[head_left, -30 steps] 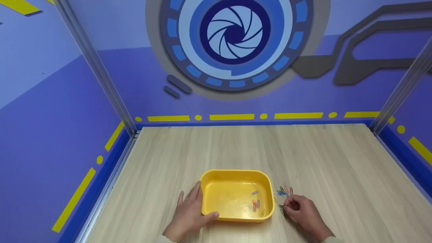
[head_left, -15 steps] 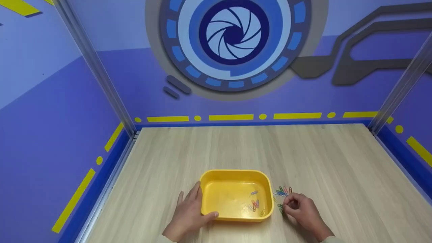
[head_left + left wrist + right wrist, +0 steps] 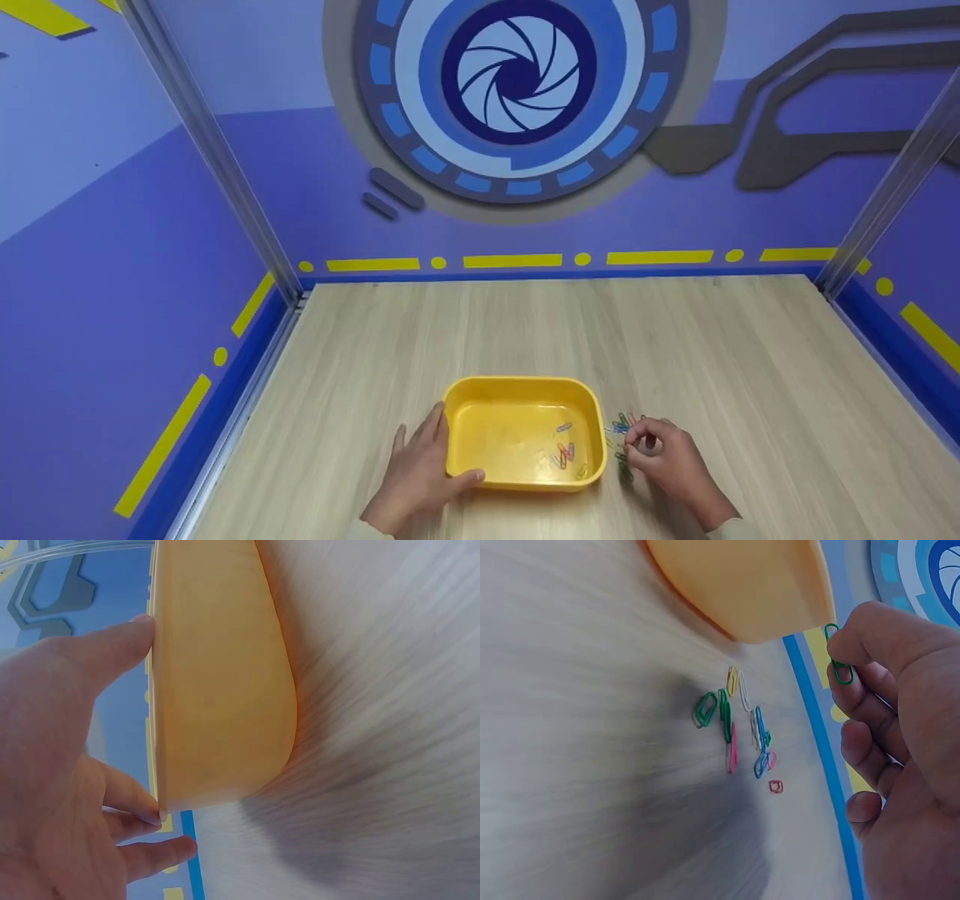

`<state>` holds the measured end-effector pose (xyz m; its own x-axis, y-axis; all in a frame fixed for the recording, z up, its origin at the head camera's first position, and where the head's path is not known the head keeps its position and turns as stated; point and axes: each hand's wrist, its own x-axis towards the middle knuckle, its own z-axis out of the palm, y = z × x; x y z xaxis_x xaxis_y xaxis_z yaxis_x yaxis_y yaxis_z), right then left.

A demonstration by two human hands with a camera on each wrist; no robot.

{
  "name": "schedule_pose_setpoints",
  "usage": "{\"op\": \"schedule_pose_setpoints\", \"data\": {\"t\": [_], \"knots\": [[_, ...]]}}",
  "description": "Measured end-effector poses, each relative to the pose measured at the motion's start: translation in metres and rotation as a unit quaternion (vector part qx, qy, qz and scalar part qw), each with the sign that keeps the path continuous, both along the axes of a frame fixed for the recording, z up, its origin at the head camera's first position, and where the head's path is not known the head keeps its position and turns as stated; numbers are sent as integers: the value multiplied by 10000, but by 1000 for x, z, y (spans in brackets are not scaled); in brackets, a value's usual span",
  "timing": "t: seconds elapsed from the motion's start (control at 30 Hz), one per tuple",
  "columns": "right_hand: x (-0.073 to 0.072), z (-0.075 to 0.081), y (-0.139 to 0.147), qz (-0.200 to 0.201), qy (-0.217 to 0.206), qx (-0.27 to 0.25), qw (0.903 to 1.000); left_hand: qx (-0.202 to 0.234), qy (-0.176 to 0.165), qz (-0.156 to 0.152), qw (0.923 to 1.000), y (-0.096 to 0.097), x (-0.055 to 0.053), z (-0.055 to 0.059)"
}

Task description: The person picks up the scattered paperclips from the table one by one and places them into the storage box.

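Observation:
A yellow plastic box [image 3: 525, 486] stands on the table, with several coloured paper clips [image 3: 564, 456] inside near its right end. My left hand [image 3: 420, 472] holds its near left corner, thumb on the front rim and fingers along the left side. In the right wrist view, my right hand [image 3: 907, 712] pinches a green paper clip [image 3: 844, 673] between thumb and forefinger, raised above the table. Under and beside this hand lie several loose paper clips [image 3: 726, 720] in green, pink, blue, white, yellow and red, just right of the box. The head view partly hides them behind my fingers.
The pale wooden table [image 3: 360, 345] runs back to a blue-purple printed wall [image 3: 285, 180]. Metal posts [image 3: 217, 165] rise at its back corners, and side panels flank it.
My right hand has lifted from the loose clips and moved slightly left and away from me, toward the box. My left hand and the box hold their place.

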<state>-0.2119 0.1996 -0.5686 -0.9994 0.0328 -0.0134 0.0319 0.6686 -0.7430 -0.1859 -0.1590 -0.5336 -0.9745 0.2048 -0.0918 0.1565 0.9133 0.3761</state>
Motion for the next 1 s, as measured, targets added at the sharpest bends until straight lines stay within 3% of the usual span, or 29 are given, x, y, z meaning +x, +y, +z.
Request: {"op": "schedule_pose_setpoints", "data": {"t": [0.33, 0.53, 0.87, 1.0], "knots": [[-4, 15, -14, 271, 520, -277, 9979, -288, 369, -2, 9989, -4, 0, 2], [-7, 21, -25, 433, 572, -323, 9969, -372, 505, -114, 9980, -4, -1, 3], [-13, 24, -35, 585, 502, -431, 9961, -329, 108, 16, 9994, 1, -2, 4], [-14, 25, -37, 680, 456, -374, 9959, -282, 99, 54, 9995, 3, -2, 5]]}}
